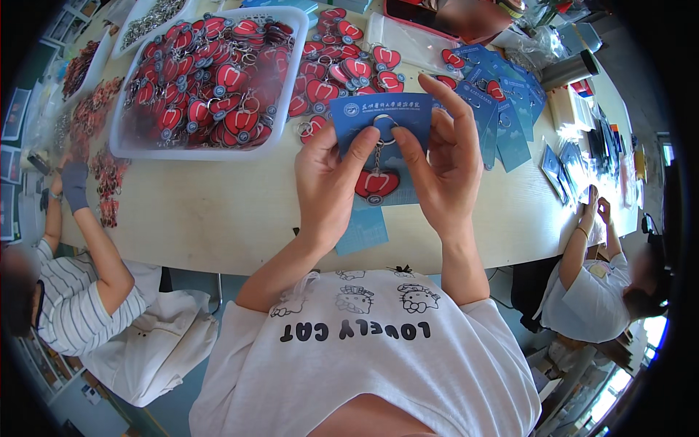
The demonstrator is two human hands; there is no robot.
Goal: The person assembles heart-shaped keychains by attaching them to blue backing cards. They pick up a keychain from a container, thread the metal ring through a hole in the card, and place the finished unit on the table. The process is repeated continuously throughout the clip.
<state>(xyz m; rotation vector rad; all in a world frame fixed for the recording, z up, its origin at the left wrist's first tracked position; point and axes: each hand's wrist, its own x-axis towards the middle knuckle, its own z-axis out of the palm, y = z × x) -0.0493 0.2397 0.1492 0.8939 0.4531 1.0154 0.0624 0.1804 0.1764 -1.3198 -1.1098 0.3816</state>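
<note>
In front of my chest, above the table, both my hands hold up a blue card (409, 106) with a keychain on it. My left hand (328, 186) grips the card's left side, its thumb on the metal split ring. From the other side my right hand (450, 171) pinches the card, thumb by the same ring and index finger raised. The keychain's red heart-shaped charm (376, 185) hangs on a short chain over the card's lower part. Beneath, a lighter blue card (364, 231) lies on the table.
A translucent tub (196, 154) full of red keychains stands at left, with loose keychains (321, 92) beside it. Blue cards (514, 148), some bearing keychains, fan out at right. Co-workers sit on both sides; their hands work at the table (218, 218). A dark cylinder (568, 71) lies far right.
</note>
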